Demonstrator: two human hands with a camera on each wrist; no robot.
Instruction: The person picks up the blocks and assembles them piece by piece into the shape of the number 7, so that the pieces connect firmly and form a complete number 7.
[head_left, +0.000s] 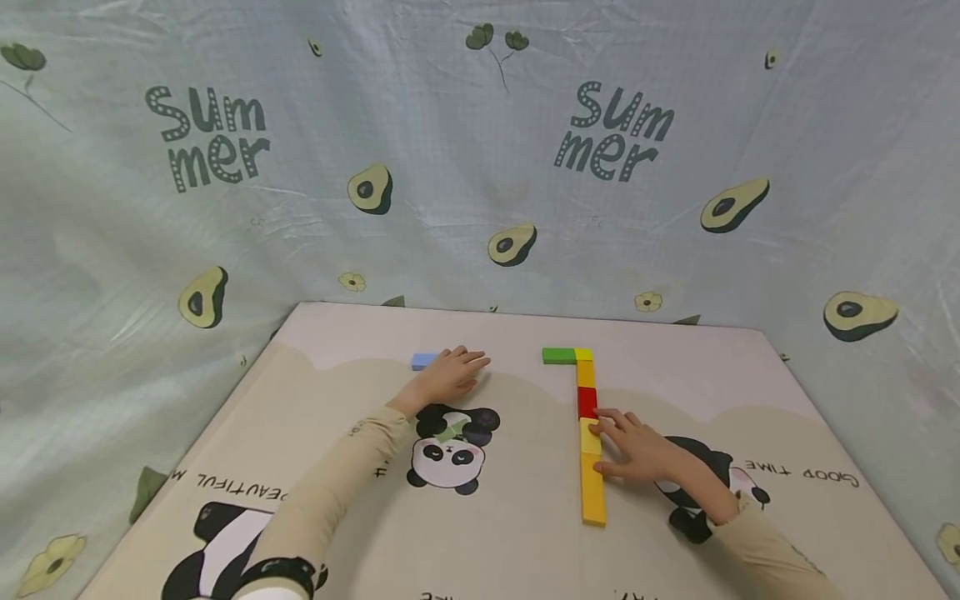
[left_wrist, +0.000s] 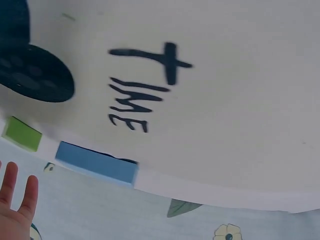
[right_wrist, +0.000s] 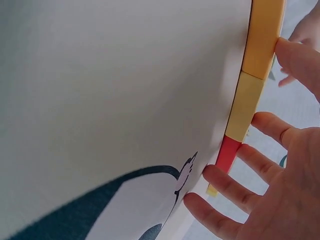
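Observation:
In the head view a column of blocks runs front to back: a long orange block [head_left: 592, 498], a pale yellow block [head_left: 589, 442], a red block [head_left: 587, 402], another orange block [head_left: 585, 373] and a small yellow block [head_left: 582, 354]. A green block [head_left: 558, 356] extends left from its far end. My right hand [head_left: 641, 450] lies along the column's right side, fingers spread, with fingertips at the blocks' edges; the right wrist view shows the thumb against the orange block [right_wrist: 264, 35]. My left hand [head_left: 446, 379], fingers extended, partly covers a blue block [head_left: 423, 361]. Whether it touches that block, I cannot tell.
The table [head_left: 510, 533] wears a cover printed with pandas and lettering. Behind it and at its sides hangs a pale curtain [head_left: 435, 108] with avocado prints. The blue block lies near the table's far edge, left of the green one.

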